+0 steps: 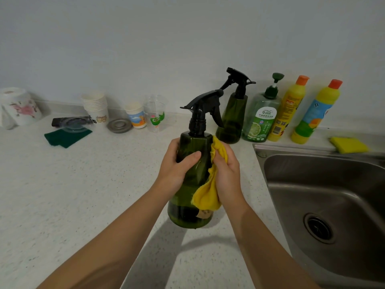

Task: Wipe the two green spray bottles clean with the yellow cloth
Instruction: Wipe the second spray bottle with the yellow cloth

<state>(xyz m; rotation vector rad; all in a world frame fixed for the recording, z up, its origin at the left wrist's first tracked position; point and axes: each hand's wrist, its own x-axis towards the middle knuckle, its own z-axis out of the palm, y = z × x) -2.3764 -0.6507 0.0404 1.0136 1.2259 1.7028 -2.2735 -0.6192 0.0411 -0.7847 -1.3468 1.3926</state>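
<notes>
— Where's the near green spray bottle (192,184)?

— Centre frame, upright, dark translucent, black trigger head pointing toward nine o'clock, yellow cloth (208,192) pressed on its right flank.

— The second spray bottle (232,119)?

— At one o'clock from it, upright by the wall.

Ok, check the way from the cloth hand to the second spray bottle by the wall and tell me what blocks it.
Nothing visible blocks it. The right hand presses the cloth on the near bottle; the second bottle stands beyond, bare counter between. The soap bottle stands close on its right.
</notes>
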